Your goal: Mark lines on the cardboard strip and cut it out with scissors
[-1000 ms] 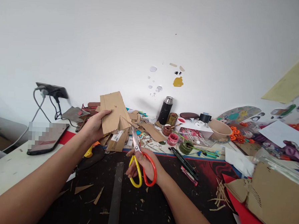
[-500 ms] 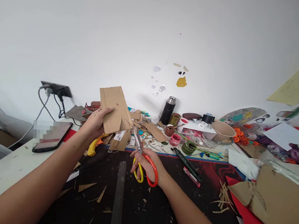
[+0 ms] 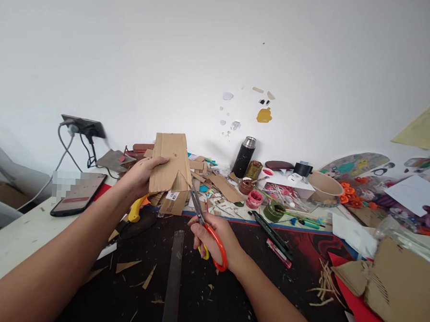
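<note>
My left hand (image 3: 144, 172) grips a flat piece of cardboard (image 3: 170, 154) by its left edge, thumb on the near face. A slanting slit runs up from the cardboard's lower edge, with a triangular flap beside it. In my right hand (image 3: 211, 237) is a pair of scissors (image 3: 215, 242) with one red and one yellow handle loop. The scissor blades point up at the lower right corner of the cardboard; whether they touch it I cannot tell. Below, a dark metal ruler (image 3: 173, 279) lies on the black mat, between my forearms.
Cardboard scraps (image 3: 222, 188) pile up along the wall. Behind stand a black flask (image 3: 244, 157) and paint pots, one pink (image 3: 254, 198) and one green (image 3: 274, 210). A green cutter (image 3: 271, 235) lies at right. A phone (image 3: 78, 195) rests at left, near a yellow-handled tool (image 3: 136, 209).
The cardboard has turned more upright and shifted slightly right and down in view. The scissor handles have drawn closer together, and the blades have moved nearer each other.
</note>
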Tool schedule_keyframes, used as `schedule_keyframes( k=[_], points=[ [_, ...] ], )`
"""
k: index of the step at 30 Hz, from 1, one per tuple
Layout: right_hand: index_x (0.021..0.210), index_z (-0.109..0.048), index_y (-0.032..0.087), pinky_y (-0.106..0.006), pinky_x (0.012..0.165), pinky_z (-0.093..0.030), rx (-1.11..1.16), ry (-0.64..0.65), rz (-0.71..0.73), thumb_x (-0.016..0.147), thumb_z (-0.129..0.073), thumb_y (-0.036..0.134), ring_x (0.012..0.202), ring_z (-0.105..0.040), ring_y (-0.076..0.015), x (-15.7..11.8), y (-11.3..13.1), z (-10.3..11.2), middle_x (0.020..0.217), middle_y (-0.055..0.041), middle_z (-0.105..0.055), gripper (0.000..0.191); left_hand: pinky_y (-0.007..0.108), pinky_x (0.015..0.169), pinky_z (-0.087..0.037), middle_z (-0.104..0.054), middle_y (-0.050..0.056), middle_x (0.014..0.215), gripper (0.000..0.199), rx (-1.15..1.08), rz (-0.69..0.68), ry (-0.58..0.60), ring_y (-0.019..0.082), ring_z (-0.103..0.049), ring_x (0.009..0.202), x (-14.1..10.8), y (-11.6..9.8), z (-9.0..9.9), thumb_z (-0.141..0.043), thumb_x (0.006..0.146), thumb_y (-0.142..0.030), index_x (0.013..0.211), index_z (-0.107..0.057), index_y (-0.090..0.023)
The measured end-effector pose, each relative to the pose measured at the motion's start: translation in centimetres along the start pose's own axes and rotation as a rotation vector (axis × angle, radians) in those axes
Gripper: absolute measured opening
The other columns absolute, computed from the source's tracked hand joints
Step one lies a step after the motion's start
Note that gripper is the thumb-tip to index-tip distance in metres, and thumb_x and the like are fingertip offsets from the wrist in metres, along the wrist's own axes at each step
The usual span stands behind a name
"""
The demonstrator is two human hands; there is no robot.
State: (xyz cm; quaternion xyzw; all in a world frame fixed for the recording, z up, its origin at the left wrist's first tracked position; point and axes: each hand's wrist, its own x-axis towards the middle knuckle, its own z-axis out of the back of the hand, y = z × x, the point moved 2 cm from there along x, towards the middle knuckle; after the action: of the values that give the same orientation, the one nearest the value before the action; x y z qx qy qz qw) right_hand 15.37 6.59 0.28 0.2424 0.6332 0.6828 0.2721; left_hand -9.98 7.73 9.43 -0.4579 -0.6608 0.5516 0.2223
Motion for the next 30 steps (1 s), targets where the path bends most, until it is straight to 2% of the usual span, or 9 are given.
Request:
schedule_keyframes(
  k=[6,12,19,25,30],
  points=[
    [0.116,-0.071,0.021,-0.020,0.048,-0.048,-0.114,-0.003,0.011,0.104,-0.068,0.059,0.047,-0.060,-0.0112,-0.4,0.2,0.1,0.067,0.0036,-0.066,0.040,0.034,0.049,-0.065,-0.078,0.012,0.076,0.033,0.065,-0.019,0.026,0.025,-0.072,0.053,-0.6,-0.6,0.1,-0.081,0.074,-0.020,0.105,-0.074,-0.013],
    [0.115,-0.073,0.021,-0.023,0.052,-0.049,-0.265,-0.018,0.038,0.103,-0.072,0.053,0.050,-0.062,-0.0131,-0.7,0.9,-0.1,0.068,0.0029,-0.066,0.034,0.036,0.052,-0.066,-0.080,0.012,0.079,0.036,0.148,-0.042,0.027,0.028,-0.077,0.063,-2.0,-2.0,0.0,-0.084,0.070,-0.021,0.104,-0.076,-0.015],
    [0.117,-0.074,0.021,-0.025,0.054,-0.050,-0.328,-0.030,0.040,0.103,-0.071,0.053,0.052,-0.064,-0.0158,-0.8,1.3,-0.2,0.069,0.0015,-0.067,0.035,0.032,0.062,-0.065,-0.084,0.013,0.104,0.041,0.370,-0.193,0.093,0.033,-0.081,0.095,-3.3,-2.9,0.1,-0.087,0.073,-0.040,0.105,-0.075,-0.017],
    [0.115,-0.074,0.024,-0.028,0.055,-0.050,-0.333,-0.036,0.054,0.102,-0.071,0.058,0.054,-0.065,-0.0184,-0.9,1.3,-0.3,0.069,0.0004,-0.068,0.037,0.031,0.056,-0.061,-0.084,0.014,0.100,0.044,0.388,-0.233,0.056,0.030,-0.078,0.081,-3.7,-3.1,-0.1,-0.084,0.073,-0.045,0.104,-0.075,-0.016],
    [0.115,-0.076,0.025,-0.028,0.057,-0.048,-0.377,-0.046,0.074,0.103,-0.072,0.056,0.057,-0.067,-0.0199,-1.0,1.8,-0.5,0.070,-0.0003,-0.070,0.033,0.033,0.064,-0.064,-0.084,0.015,0.105,0.043,0.443,-0.262,0.104,0.033,-0.080,0.091,-4.1,-3.3,-0.2,-0.085,0.072,-0.046,0.102,-0.076,-0.017]
  ],
)
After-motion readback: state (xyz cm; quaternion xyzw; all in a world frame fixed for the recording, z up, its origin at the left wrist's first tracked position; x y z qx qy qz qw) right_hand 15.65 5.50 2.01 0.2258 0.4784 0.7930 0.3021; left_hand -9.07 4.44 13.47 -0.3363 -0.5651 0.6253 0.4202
